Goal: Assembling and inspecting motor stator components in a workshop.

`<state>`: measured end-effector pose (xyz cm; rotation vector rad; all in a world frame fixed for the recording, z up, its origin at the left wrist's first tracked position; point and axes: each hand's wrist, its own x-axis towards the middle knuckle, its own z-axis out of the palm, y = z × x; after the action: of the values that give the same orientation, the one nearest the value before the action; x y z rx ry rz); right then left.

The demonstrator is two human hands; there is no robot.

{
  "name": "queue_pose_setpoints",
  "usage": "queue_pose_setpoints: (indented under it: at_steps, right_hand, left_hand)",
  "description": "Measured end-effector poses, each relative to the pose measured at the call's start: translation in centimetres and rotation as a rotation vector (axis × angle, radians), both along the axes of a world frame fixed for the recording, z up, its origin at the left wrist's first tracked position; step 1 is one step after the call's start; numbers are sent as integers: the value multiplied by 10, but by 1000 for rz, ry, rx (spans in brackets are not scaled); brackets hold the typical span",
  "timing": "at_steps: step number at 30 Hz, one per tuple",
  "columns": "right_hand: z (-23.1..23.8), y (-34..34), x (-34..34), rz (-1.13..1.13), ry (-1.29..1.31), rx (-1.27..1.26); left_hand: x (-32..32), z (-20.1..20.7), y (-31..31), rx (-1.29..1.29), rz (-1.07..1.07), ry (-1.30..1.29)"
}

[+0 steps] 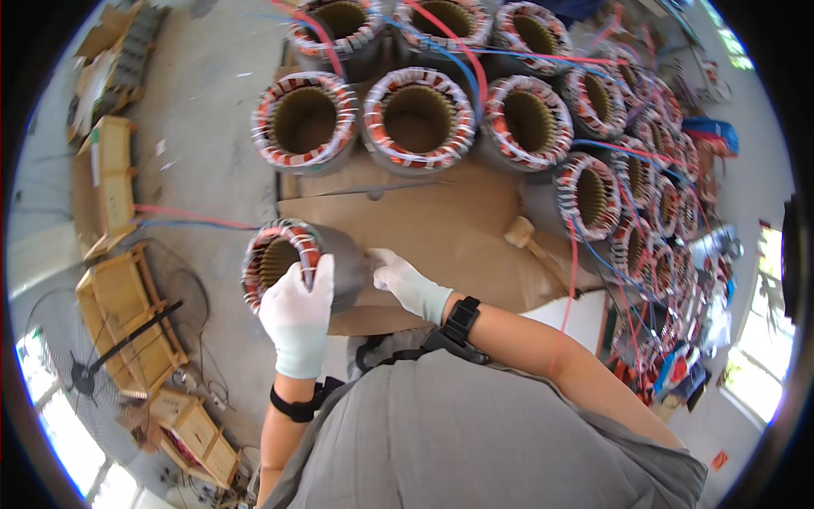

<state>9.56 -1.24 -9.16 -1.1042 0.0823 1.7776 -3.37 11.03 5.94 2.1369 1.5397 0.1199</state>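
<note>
A grey motor stator point(292, 259) with copper windings lies on its side at the edge of a brown cardboard sheet point(441, 229). My left hand point(297, 310), in a white glove, grips the winding rim at its open end. My right hand point(405, 284), also gloved, rests against the stator's far grey side. Both wrists wear black bands.
Several upright stators point(417, 119) with red and blue leads stand in rows behind and down the right side. A wooden mallet point(530, 242) lies on the cardboard. Wooden crates point(127, 314) and a floor fan point(80, 369) sit at left on the concrete floor.
</note>
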Motion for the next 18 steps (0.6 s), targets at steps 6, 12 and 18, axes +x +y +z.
queue_pose_setpoints:
  at_steps: [6,12,18]
  right_hand:
    - [34,-66,49,-78,-248,-67]
    - [35,-166,46,-78,-608,-126]
    - [35,-229,78,-439,-848,-162]
  left_hand:
    - [0,-28,-37,265,-234,96]
    - [0,-42,-58,346,-381,147]
    - [-10,-38,-57,271,-437,41]
